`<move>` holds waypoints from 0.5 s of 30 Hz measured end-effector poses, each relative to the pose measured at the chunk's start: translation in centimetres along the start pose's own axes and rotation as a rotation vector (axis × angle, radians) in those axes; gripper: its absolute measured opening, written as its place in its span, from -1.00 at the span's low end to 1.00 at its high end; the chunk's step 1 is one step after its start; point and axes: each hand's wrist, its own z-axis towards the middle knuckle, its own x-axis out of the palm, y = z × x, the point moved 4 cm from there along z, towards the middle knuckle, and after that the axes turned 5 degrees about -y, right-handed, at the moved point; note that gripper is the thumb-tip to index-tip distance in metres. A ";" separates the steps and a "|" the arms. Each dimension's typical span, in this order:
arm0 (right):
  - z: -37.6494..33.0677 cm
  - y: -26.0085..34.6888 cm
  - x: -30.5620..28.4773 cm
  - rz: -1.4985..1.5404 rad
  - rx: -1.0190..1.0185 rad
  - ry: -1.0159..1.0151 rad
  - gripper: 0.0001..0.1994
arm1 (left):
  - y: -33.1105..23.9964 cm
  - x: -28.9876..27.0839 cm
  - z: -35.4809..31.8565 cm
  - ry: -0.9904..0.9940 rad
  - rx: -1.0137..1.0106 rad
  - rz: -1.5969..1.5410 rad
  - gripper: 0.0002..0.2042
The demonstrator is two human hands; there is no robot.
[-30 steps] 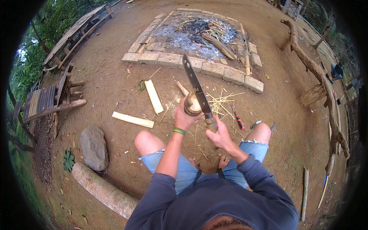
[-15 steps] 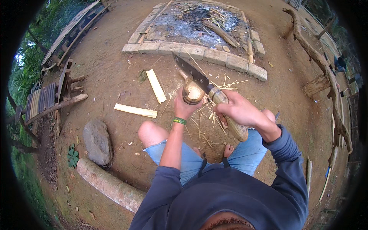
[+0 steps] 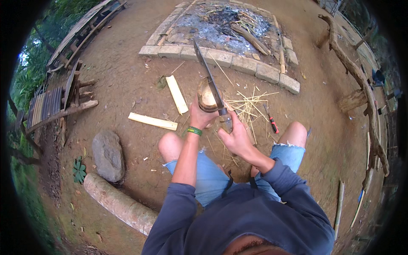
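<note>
My left hand is wrapped round a short section of bamboo, its pale open end facing up toward me. In my right hand is the wooden handle of a machete. The dark blade points away from me and slants slightly left. It lies across the right side of the bamboo's opening; whether it touches the rim I cannot tell. My two hands are close together, above and between my knees.
Two pale split bamboo strips lie on the dirt at the left. Thin sticks and a red-and-black-handled tool are on the right. A brick-edged fire pit lies ahead. A rock and a log sit lower left.
My right hand has come left and inward, bringing the machete across the bamboo with its blade more upright and edge-on. The bamboo has tilted slightly. The red-and-black-handled tool has come into sight.
</note>
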 end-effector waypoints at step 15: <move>0.6 -0.4 -0.6 -0.124 -0.004 -0.012 -0.39 | -1.8 1.0 0.1 -0.117 0.034 -0.059 -0.28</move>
